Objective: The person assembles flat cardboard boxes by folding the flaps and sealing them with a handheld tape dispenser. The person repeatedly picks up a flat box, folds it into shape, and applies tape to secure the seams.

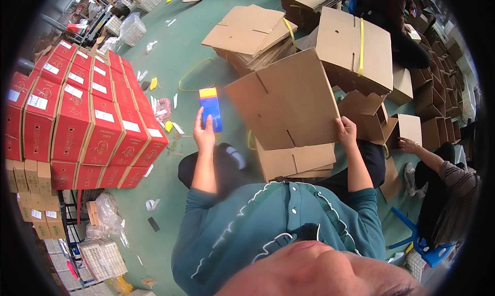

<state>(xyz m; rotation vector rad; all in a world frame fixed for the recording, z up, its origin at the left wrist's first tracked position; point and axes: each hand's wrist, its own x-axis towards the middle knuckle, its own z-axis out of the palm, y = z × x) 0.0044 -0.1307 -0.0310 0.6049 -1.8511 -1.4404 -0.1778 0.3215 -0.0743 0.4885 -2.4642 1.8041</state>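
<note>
My left hand (pixel 204 132) is closed around a blue, block-shaped object with a yellow-orange end (pixel 210 107); its exact kind I cannot make out. At the right edge of a flat, folded cardboard box (pixel 283 100), my right hand (pixel 347 130) grips with the thumb on the near face. That box is tilted up in front of me, with slots and a crease across it. Below it, between my legs, lies a stack of more flat cardboard (pixel 301 159).
Red cartons (pixel 98 115) are piled high on the left. Strapped cardboard bundles (pixel 356 48) stand ahead. A co-worker's hand (pixel 410 145) touches cardboard at right, near a blue stool (pixel 417 239). Opened brown boxes (pixel 430 97) line the far right. Scraps and a yellow strap (pixel 180 82) lie on the green floor.
</note>
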